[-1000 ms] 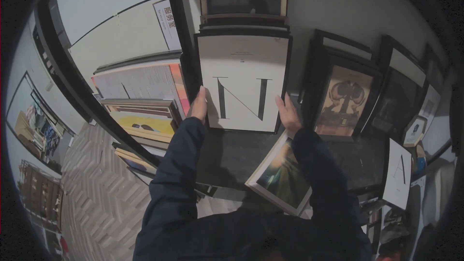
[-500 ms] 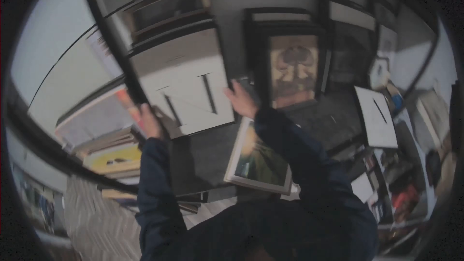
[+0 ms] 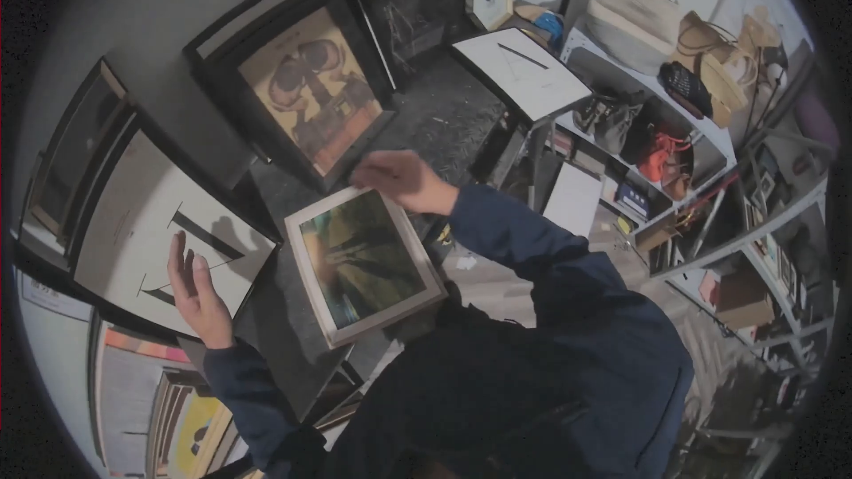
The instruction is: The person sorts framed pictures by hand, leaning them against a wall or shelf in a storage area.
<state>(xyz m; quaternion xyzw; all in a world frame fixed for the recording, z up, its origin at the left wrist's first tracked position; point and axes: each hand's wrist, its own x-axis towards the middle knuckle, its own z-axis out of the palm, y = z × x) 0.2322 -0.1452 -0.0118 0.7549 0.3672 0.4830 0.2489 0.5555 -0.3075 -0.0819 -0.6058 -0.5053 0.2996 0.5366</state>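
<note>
My left hand (image 3: 200,297) is raised with its fingers stretched out, holding nothing, in front of a white picture with a large black letter N (image 3: 142,222). That picture leans against others by the wall. My right hand (image 3: 408,182) is over the upper right edge of a pale-framed picture (image 3: 368,257) with a green and gold image. Its fingers are loosely bent, with nothing visible in them. The pale-framed picture lies tilted at the front of the dark tabletop (image 3: 435,129), close to my body.
A dark-framed robot picture (image 3: 311,93) leans at the back. A white letter panel (image 3: 524,71) juts over the table's right end. Shelves (image 3: 710,146) with bags and shoes stand on the right. More stacked pictures (image 3: 182,421) are at lower left.
My view has swung to the right. Both hands have come away from the sides of the letter N picture; my right hand has moved over to the pale-framed picture.
</note>
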